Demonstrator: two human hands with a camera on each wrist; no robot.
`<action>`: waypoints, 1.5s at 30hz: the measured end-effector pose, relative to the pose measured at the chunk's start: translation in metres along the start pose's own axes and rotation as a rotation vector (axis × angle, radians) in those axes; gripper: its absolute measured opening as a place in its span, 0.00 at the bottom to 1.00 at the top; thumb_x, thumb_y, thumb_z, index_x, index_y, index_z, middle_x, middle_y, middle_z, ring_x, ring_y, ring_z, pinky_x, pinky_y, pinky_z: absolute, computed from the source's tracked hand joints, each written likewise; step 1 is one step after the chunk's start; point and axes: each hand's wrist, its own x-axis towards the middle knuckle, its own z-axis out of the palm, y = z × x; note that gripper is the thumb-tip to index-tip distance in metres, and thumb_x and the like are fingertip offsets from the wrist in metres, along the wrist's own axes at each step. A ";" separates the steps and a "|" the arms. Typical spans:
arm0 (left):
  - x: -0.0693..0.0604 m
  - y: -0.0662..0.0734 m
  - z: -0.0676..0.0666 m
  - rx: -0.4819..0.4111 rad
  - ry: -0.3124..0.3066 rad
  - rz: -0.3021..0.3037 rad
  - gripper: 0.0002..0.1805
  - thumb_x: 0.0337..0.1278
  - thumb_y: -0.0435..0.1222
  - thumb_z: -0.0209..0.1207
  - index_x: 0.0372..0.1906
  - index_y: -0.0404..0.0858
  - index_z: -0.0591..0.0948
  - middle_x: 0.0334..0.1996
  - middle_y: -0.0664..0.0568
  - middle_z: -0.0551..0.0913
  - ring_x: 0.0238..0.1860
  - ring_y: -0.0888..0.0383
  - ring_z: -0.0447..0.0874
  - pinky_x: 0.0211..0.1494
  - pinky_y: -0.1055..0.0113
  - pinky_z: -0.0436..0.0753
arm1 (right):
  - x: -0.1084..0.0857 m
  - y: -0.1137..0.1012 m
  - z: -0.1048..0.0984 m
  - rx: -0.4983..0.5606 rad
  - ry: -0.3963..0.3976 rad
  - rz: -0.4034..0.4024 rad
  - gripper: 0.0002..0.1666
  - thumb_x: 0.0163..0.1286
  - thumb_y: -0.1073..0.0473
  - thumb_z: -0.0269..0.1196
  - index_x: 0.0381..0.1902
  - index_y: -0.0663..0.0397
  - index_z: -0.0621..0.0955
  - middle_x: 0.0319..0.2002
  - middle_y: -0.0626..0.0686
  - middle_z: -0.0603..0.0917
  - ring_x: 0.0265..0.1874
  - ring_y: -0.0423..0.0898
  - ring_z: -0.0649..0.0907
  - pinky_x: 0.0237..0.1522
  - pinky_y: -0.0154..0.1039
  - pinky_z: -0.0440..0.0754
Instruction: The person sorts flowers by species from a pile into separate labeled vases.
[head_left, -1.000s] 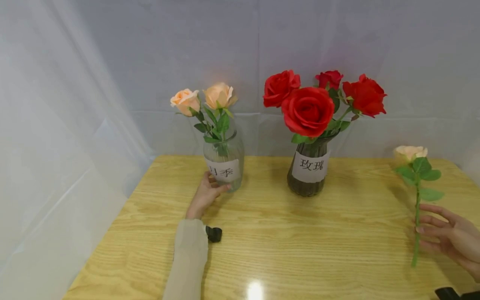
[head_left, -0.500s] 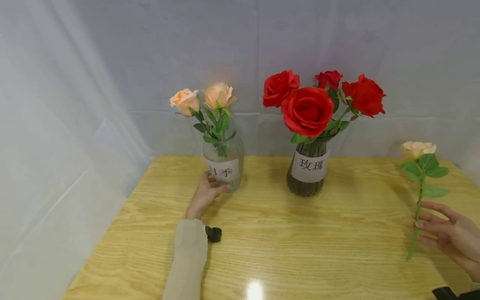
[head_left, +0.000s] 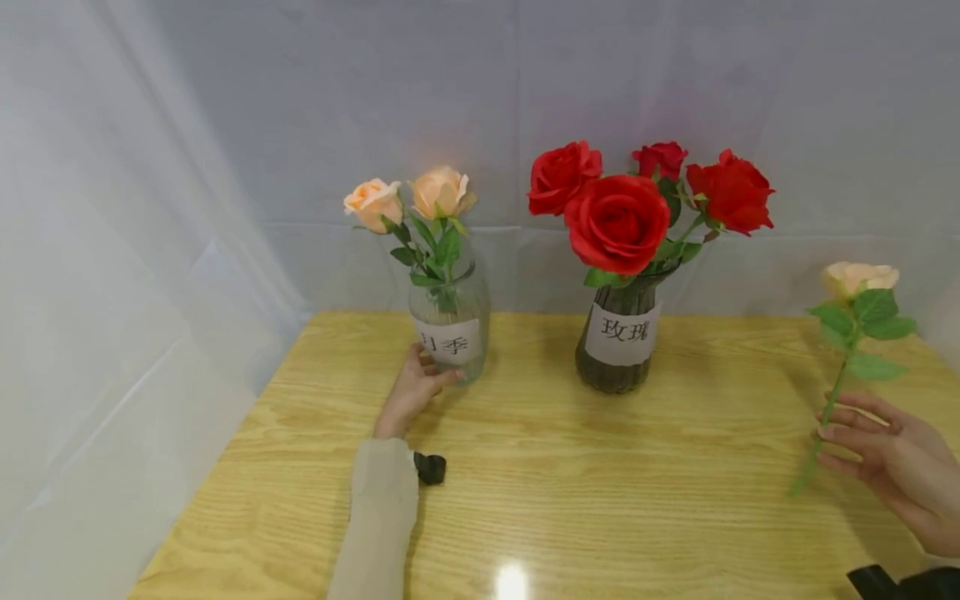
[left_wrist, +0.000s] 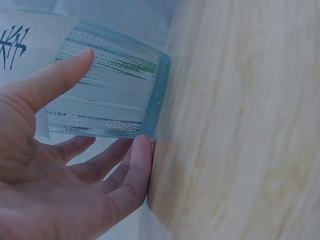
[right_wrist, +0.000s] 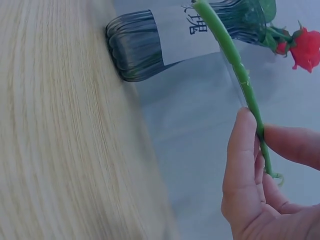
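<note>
My left hand [head_left: 414,385] holds the lower left side of a clear glass vase [head_left: 480,304], thumb in front. In the left wrist view its fingers [left_wrist: 135,175] bend along the vase's base [left_wrist: 159,95]. Two peach roses [head_left: 442,193] stand in this vase, which bears a white paper label [head_left: 459,333]. At the far right, my right hand [head_left: 892,454] pinches the stem of a third peach rose [head_left: 873,325] between thumb and fingers. Its bloom points up and the stem leans, lower end to the left. The right wrist view shows the bare green stem [right_wrist: 230,50] up close.
A dark ribbed glass vase [head_left: 615,375] with a white label and several red roses [head_left: 618,223] stands right of the clear vase. Both are on a wooden table [head_left: 600,492]. Pale sheeting [head_left: 480,100] hangs behind and at the left.
The peach rose in my right hand has risen and tilted, its bloom going right and its lower stem end swinging left. My left hand has stayed at the clear vase.
</note>
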 end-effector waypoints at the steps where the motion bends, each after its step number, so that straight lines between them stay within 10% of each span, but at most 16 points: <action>1: 0.000 0.000 0.000 -0.003 -0.002 0.001 0.43 0.64 0.32 0.64 0.76 0.28 0.51 0.70 0.27 0.60 0.68 0.32 0.65 0.66 0.41 0.71 | 0.000 0.000 0.002 -0.002 0.006 -0.001 0.24 0.76 0.80 0.45 0.51 0.51 0.81 0.40 0.52 0.86 0.40 0.50 0.88 0.37 0.47 0.88; 28: 0.002 0.000 0.001 -0.001 0.013 -0.001 0.43 0.64 0.31 0.64 0.75 0.28 0.52 0.70 0.27 0.61 0.67 0.33 0.66 0.65 0.41 0.72 | 0.007 0.009 0.065 -0.092 0.213 -0.146 0.25 0.71 0.82 0.53 0.54 0.49 0.71 0.35 0.49 0.82 0.36 0.46 0.86 0.32 0.45 0.88; 45: 0.001 0.000 0.001 0.011 0.020 -0.004 0.43 0.64 0.32 0.64 0.75 0.28 0.52 0.70 0.28 0.61 0.67 0.34 0.66 0.64 0.43 0.73 | 0.020 0.015 0.091 -0.048 0.192 -0.203 0.22 0.72 0.79 0.54 0.55 0.52 0.70 0.33 0.51 0.85 0.35 0.45 0.85 0.31 0.47 0.88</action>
